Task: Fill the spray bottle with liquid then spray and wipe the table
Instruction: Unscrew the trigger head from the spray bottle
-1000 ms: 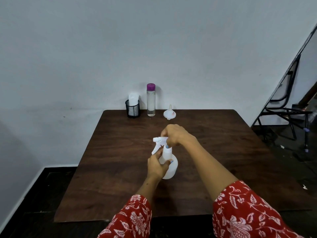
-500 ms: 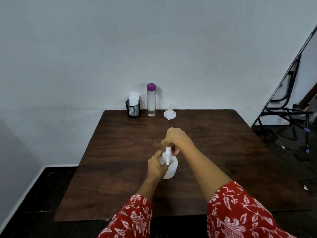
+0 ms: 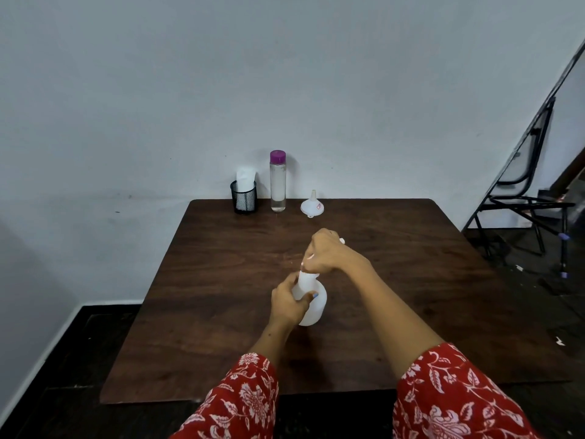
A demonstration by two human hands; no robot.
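Note:
A white spray bottle [image 3: 313,304] stands upright on the dark wooden table [image 3: 411,296], near its middle. My left hand [image 3: 289,301] grips the bottle's body from the left. My right hand [image 3: 329,253] is closed over the spray head at the top of the bottle; only a small white tip [image 3: 342,240] of the head pokes out past my knuckles. At the table's far edge stand a tall clear bottle of liquid with a purple cap [image 3: 278,182] and a white funnel [image 3: 312,205], turned spout up.
A black mesh cup holding white tissues [image 3: 243,198] stands left of the clear bottle, against the wall. A folded black metal chair [image 3: 531,198] leans at the right, beyond the table. Dark floor lies around the table.
My right hand has turned the spray head on the bottle's neck: its nozzle pointed left, then toward me, and is now hidden under my hand. My left hand has kept its hold.

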